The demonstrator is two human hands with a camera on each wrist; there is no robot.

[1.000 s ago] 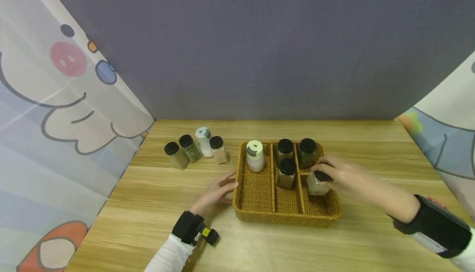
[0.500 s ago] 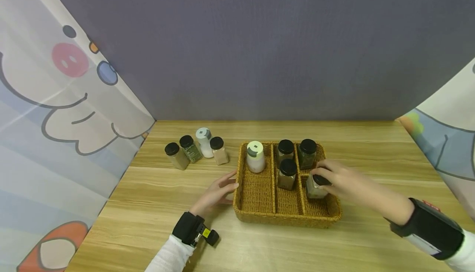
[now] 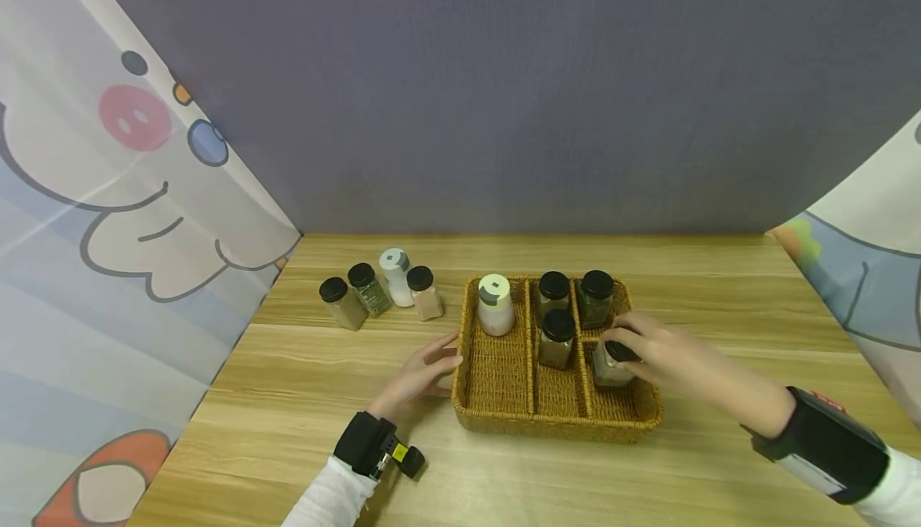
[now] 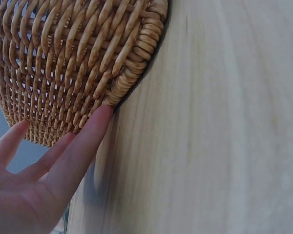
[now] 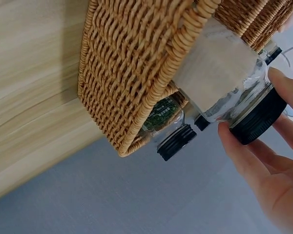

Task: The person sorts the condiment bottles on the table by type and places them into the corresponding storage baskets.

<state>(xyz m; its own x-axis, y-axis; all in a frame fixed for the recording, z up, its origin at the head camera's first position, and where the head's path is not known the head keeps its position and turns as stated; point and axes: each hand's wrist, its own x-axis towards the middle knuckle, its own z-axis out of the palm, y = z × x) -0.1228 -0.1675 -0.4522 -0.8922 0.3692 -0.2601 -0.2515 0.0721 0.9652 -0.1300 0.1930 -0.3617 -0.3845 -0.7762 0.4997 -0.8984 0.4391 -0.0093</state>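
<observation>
Two hands are at work; what is each doing?

"The left hand [image 3: 416, 375] grasps nothing: its fingers are stretched out, touching the side of the basket [image 3: 554, 429]. The right hand [image 3: 665, 355] pinches a clear jar [image 3: 610, 373] by its black lid [image 5: 258, 117], between thumb and fingers."

"Where exactly is that jar?"

"In the front right compartment of the basket, with a woven divider [image 3: 590, 340] between it and the green jar [image 3: 594, 311] behind. Whether its base touches the bottom, I can't tell."

"How would you handle this part?"

"I take it as setting the jar down. I'd guide it straight and upright, clear of the divider, and feel the base sit flat before easing the fingers off. The grip is on the lid, so a loose thread could let the glass drop; no twisting."

"And the other hand?"

"Well placed, I'd say. Light, steady contact should stop the basket sliding. A hard push might jostle the tall white bottle [image 3: 496, 321] in the left compartment."
</observation>
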